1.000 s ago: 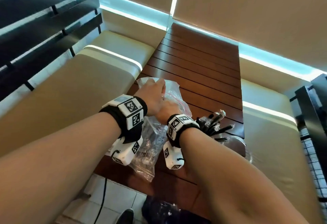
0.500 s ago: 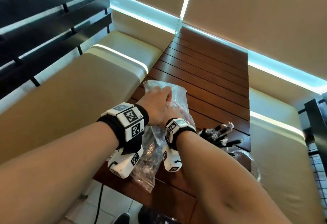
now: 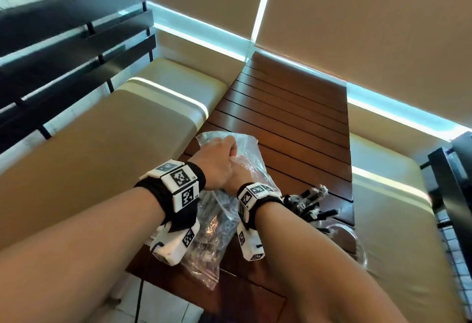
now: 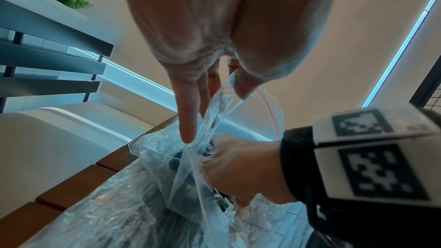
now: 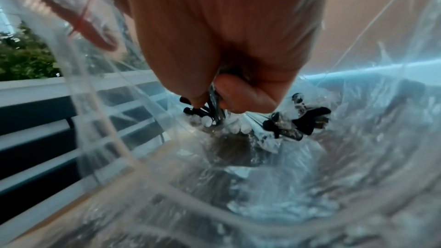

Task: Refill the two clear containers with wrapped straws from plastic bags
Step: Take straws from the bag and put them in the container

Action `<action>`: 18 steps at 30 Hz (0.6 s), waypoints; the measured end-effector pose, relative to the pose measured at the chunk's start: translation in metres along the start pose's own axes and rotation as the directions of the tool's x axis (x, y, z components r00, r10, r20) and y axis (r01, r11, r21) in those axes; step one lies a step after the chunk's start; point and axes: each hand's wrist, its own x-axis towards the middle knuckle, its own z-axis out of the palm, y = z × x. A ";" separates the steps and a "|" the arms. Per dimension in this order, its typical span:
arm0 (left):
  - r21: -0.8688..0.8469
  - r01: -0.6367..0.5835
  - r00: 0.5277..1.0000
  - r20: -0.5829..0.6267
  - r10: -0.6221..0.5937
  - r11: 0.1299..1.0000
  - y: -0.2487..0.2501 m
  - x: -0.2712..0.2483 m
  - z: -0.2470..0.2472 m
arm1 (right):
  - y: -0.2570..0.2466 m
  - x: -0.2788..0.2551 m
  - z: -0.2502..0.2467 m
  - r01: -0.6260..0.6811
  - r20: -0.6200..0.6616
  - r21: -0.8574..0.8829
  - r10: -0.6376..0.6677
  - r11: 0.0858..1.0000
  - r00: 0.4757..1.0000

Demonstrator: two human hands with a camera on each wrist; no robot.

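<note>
A clear plastic bag [image 3: 245, 149] with a red zip line lies on the slatted wooden table [image 3: 293, 118]. My left hand [image 3: 217, 159] pinches the bag's open rim [image 4: 229, 90] and holds it up. My right hand [image 3: 238, 177] is inside the bag, fingers curled round a bunch of black wrapped straws [image 5: 203, 110]. More wrapped straws [image 5: 300, 122] lie deeper in the bag. A clear container [image 3: 342, 236] stands on the table to the right of my right wrist, with black wrapped straws [image 3: 311, 200] sticking out of it.
Beige cushioned benches [image 3: 107, 144] flank the table on both sides. A dark slatted railing [image 3: 63, 49] runs at the left and a dark frame [image 3: 449, 182] at the right. A black cable [image 3: 140, 297] hangs near the tiled floor below the table's near edge.
The view has drifted slightly, so hands and bag sit lower in the picture. Both hands stay at the bag's mouth, the right one still inside it.
</note>
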 end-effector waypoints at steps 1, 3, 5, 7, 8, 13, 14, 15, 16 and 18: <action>0.006 -0.003 1.000 0.001 0.003 1.000 0.001 0.001 0.000 | -0.003 -0.007 -0.005 0.003 -0.004 -0.009 -0.003 1.000 1.000; 0.015 -0.010 1.000 -0.006 0.010 1.000 0.002 0.003 -0.002 | -0.005 -0.023 -0.019 0.023 -0.048 0.010 -0.022 1.000 0.999; 0.019 -0.010 1.000 -0.016 0.010 1.000 0.004 0.005 -0.003 | -0.006 -0.042 -0.033 0.029 -0.028 0.000 -0.029 1.000 0.999; 0.042 -0.008 1.000 -0.018 0.009 0.999 0.006 0.008 -0.005 | -0.003 -0.053 -0.045 0.006 -0.025 0.029 -0.005 1.000 1.000; 0.048 -0.001 1.000 -0.020 0.002 0.999 0.007 0.010 -0.005 | -0.002 -0.056 -0.050 0.000 -0.021 0.026 0.001 1.000 1.000; 0.042 0.030 1.000 -0.009 -0.030 0.999 0.019 0.027 -0.006 | 0.001 -0.077 -0.079 -0.068 -0.033 -0.055 0.066 0.996 0.997; 0.056 0.003 1.000 0.018 -0.004 0.998 0.022 0.029 -0.007 | 0.003 -0.083 -0.085 -0.087 -0.026 -0.044 0.086 0.995 0.996; 0.086 -0.044 0.997 0.062 0.039 0.995 0.025 0.031 -0.007 | 0.006 -0.089 -0.090 -0.109 -0.024 -0.030 0.108 0.994 0.994; 0.127 -0.093 0.989 0.128 0.077 0.988 0.027 0.030 -0.008 | 0.008 -0.095 -0.095 -0.121 -0.022 -0.019 0.121 0.992 0.992; 0.256 -0.184 0.960 0.254 0.117 0.949 0.028 0.028 -0.006 | 0.014 -0.104 -0.105 -0.147 0.004 0.016 0.147 0.989 0.989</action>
